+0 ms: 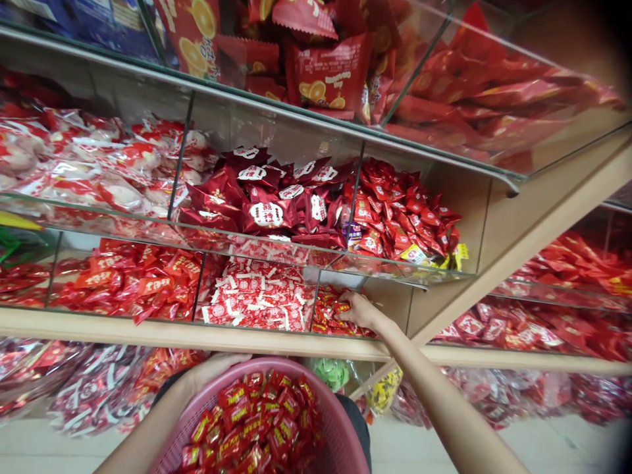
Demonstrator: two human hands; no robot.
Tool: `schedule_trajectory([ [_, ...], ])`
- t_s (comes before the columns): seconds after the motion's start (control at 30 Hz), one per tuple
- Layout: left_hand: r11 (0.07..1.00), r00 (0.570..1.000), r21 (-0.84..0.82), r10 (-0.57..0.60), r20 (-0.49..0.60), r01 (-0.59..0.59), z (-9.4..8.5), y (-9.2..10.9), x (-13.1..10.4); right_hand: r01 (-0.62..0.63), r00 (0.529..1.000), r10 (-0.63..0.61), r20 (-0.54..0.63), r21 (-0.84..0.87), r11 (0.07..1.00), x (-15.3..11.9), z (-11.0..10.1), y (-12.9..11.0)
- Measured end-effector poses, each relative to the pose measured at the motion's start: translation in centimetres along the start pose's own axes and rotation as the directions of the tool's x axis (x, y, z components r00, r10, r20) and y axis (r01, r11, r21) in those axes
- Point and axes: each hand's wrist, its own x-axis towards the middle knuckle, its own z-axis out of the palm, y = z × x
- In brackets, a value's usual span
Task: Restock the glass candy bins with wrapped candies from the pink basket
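My left hand grips the upper left rim of a pink plastic basket, its fingertips partly hidden by the rim. Inside the basket lies a heap of small red wrapped candies with yellow lettering. My right hand reaches into a small compartment at the right end of the lowest glass-fronted shelf. Its fingers are curled onto similar red and yellow candies there, seen through the glass. Beside that compartment, to the left, is one full of white-and-red wrapped candies.
Above are glass-fronted bins of dark red packets, small red packets and orange-printed packets. A slanting wooden shelf panel stands at the right. Bagged sweets lie below the wooden ledge.
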Motion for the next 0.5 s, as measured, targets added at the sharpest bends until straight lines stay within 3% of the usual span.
schedule_trajectory([
  [0.17,0.999,0.999,0.014,0.030,0.014,-0.030,-0.1,0.0,0.0,-0.043,0.999,0.043,-0.005,-0.030,0.999,0.3,0.4,-0.4],
  [0.4,0.998,0.998,-0.040,-0.050,0.035,0.051,-0.5,-0.7,0.1,-0.132,0.991,0.133,0.003,-0.052,0.990,0.5,0.7,-1.0],
  [0.5,0.994,0.996,-0.059,-0.093,-0.015,0.092,-0.4,-1.0,0.2,-0.153,0.988,0.154,0.004,-0.040,0.987,0.4,0.7,-1.2],
])
